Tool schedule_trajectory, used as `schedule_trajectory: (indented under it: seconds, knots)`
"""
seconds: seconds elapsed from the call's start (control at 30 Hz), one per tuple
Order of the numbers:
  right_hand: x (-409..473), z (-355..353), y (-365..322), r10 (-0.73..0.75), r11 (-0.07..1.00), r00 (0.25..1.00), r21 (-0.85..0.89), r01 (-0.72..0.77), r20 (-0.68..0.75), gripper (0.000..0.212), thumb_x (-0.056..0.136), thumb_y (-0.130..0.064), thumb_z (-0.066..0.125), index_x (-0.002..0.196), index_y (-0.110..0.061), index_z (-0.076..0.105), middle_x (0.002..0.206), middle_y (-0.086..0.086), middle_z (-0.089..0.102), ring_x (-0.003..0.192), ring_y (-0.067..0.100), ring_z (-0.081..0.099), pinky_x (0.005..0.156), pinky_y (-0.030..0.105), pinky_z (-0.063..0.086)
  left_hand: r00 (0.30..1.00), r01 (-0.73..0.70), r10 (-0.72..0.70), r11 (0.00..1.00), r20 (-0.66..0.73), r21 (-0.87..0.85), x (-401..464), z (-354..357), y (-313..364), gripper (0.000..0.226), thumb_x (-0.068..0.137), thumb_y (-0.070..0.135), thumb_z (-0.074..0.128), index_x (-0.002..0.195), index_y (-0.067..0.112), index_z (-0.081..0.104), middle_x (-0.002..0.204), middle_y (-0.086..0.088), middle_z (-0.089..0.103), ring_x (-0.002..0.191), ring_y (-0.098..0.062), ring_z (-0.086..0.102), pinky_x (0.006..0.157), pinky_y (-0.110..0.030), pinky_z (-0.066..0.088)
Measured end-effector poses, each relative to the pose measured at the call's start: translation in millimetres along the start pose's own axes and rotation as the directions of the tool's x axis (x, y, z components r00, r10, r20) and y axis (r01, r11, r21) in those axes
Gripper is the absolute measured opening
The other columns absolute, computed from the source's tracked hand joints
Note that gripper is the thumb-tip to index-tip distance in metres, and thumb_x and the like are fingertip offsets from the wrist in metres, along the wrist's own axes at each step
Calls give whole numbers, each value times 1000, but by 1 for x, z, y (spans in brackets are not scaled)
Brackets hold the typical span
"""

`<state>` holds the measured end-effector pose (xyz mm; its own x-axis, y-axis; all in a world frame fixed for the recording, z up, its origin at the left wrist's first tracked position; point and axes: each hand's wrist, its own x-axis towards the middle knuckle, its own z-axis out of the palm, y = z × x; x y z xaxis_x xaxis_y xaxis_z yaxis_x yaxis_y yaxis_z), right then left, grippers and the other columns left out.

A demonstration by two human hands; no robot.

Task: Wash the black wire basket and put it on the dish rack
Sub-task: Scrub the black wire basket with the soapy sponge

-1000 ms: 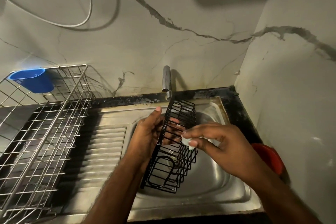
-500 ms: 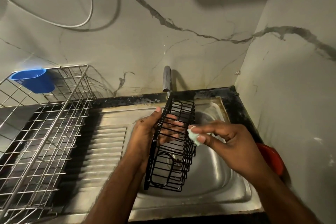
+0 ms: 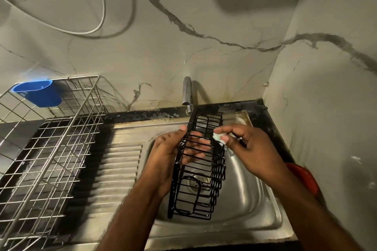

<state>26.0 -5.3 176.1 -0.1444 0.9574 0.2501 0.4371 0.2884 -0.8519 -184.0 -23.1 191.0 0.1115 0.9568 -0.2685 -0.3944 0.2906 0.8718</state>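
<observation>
Black wire basket [image 3: 201, 171]: long, narrow, held on edge over the sink bowl [image 3: 251, 195], far end just under the tap [image 3: 187, 93], near end over the bowl's front part, above the drain
Left hand [image 3: 173, 155]: grips the basket's left rim, thumb on the outside, fingers curled inside and showing through the wires
Right hand [image 3: 251, 149]: pinches a small pale sponge piece [image 3: 219, 138] between thumb and fingertips, pressed to the basket's right rim near its far end
Dish rack [image 3: 47, 146]: silver wire, at the left edge of the counter, beside the ribbed drainboard [image 3: 118, 161]; well apart from the basket
Blue cup [image 3: 38, 92]: hung on the rack's far rim
Red item [image 3: 304, 177]: at the sink's right edge, partly hidden by the right forearm; kind cannot be told
</observation>
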Motion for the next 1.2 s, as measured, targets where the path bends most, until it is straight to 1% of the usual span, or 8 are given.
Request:
schedule_trajectory:
  seconds: [0.13, 0.33, 0.53, 0.7, 0.77, 0.93, 1.1, 1.2]
  knots:
    - [7, -4, -1, 39, 996, 986, 84, -25, -162, 19, 91, -23, 70, 107, -32, 74, 105, -19, 73, 102, -3, 65, 87, 19, 51, 1000, -2, 2, 1000, 27, 3, -1, 0, 1, 39, 105, 24, 50, 109, -8, 72, 108, -33, 72, 89, -34, 77, 75, -35, 65]
    - [24, -12, 0, 26, 977, 986, -212, 10, 167, 28, 94, -30, 67, 121, -31, 69, 117, -17, 67, 101, -18, 52, 81, -3, 34, 995, 7, -14, 998, 101, 68, -2, 3, -2, 36, 104, 21, 50, 110, -9, 71, 107, -32, 73, 90, -34, 77, 76, -36, 64]
    - [29, -21, 3, 152, 988, 938, -66, -138, 311, 22, 94, -30, 67, 115, -37, 68, 113, -15, 67, 105, -2, 61, 89, 21, 47, 983, 20, -53, 983, 175, 182, -4, 0, -4, 38, 99, 26, 54, 112, -5, 72, 108, -28, 74, 94, -31, 77, 79, -33, 64]
    - [25, -26, -2, 151, 975, 942, 110, -191, 299, 21, 89, -17, 73, 106, -30, 73, 102, -7, 72, 97, 7, 69, 85, 24, 55, 965, 75, -118, 981, 236, 181, -8, -7, 3, 40, 103, 28, 46, 111, -1, 74, 113, -29, 73, 101, -35, 75, 82, -37, 64]
    - [25, -25, -2, 176, 976, 943, 76, -205, 284, 19, 89, -17, 74, 103, -29, 74, 99, -9, 73, 94, 5, 69, 84, 25, 53, 973, 115, -157, 965, 171, 237, -7, -6, 3, 55, 104, 43, 38, 106, 4, 77, 110, -27, 74, 101, -37, 74, 83, -40, 63]
    - [19, -2, 5, 302, 947, 935, -175, -271, 184, 11, 87, -27, 76, 96, -31, 73, 100, -12, 69, 100, 8, 62, 89, 34, 52, 933, 348, -359, 915, 22, 205, 18, -6, -1, 90, 102, 67, 16, 111, -6, 67, 102, -27, 75, 71, -23, 76, 51, -26, 58]
    - [10, 9, 14, 360, 917, 916, -246, -313, 178, 9, 87, -29, 75, 96, -30, 72, 99, -12, 68, 97, 7, 61, 90, 38, 54, 859, 475, -502, 854, 97, 213, 30, -14, -8, 96, 96, 75, 8, 130, 1, 60, 103, -25, 75, 86, -29, 77, 63, -35, 63]
    - [7, 7, 13, 347, 923, 916, -243, -297, 200, 9, 88, -29, 74, 96, -33, 71, 103, -16, 66, 101, 4, 59, 90, 34, 52, 897, 403, -441, 838, 21, 368, 30, -19, -13, 98, 94, 77, 10, 124, 5, 69, 92, -15, 77, 84, -30, 75, 64, -32, 59]
